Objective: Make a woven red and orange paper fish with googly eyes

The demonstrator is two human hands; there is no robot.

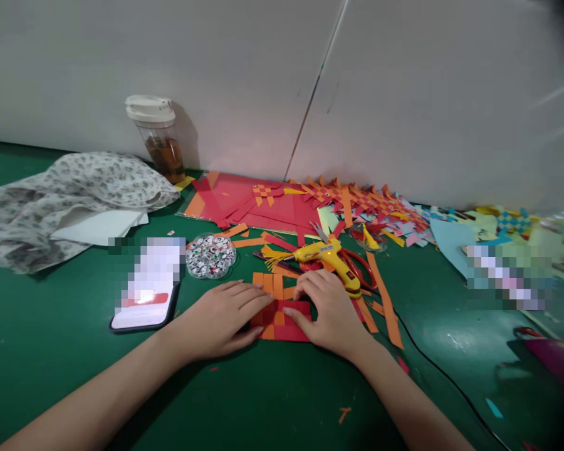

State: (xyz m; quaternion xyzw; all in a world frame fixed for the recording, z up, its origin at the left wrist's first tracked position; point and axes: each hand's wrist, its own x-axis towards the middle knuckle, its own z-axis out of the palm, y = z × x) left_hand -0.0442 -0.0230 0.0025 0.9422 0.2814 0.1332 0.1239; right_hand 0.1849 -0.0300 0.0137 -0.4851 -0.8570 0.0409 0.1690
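A small woven mat of red and orange paper strips point(282, 319) lies on the green table point(51, 351) in front of me. My left hand point(223, 319) rests flat on its left side, fingers stretched out over the strips. My right hand point(326, 310) presses on its right side, fingers curled down onto the weave and thumb along the lower edge. Loose orange strip ends stick out above the mat, between my hands.
A yellow glue gun point(331, 257) lies just behind my right hand beside red scissors point(361, 266). A phone point(145, 294) and a tray of googly eyes point(210, 255) sit at left. Patterned cloth point(66, 194), a lidded bottle point(160, 138), red paper sheets and several woven pieces line the wall.
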